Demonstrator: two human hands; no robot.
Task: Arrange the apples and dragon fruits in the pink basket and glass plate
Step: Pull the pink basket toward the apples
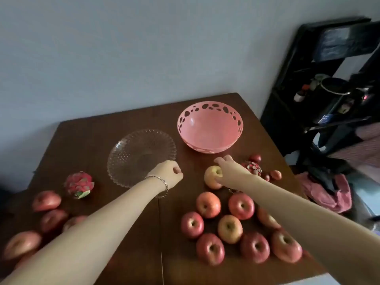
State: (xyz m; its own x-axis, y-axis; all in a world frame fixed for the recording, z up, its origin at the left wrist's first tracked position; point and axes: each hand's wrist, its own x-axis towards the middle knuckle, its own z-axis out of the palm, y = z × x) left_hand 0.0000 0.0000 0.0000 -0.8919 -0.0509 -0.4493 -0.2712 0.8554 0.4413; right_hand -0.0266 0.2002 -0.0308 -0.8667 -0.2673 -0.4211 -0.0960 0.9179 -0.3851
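Apples (208, 204) lie in a cluster on the near right of the brown table (131, 233), with more along its left edge. One yellowish apple (211, 178) sits apart, in front of the pink basket (209, 130). The right hand (226, 166) is over it, thumb against its top and fingers bent past its far side; whether they grip it I cannot tell. The left hand (169, 173) is curled into a fist over the near rim of the glass plate (141, 155), with nothing seen in it. One dragon fruit (79, 185) sits left of the plate, another (252, 167) behind the right wrist
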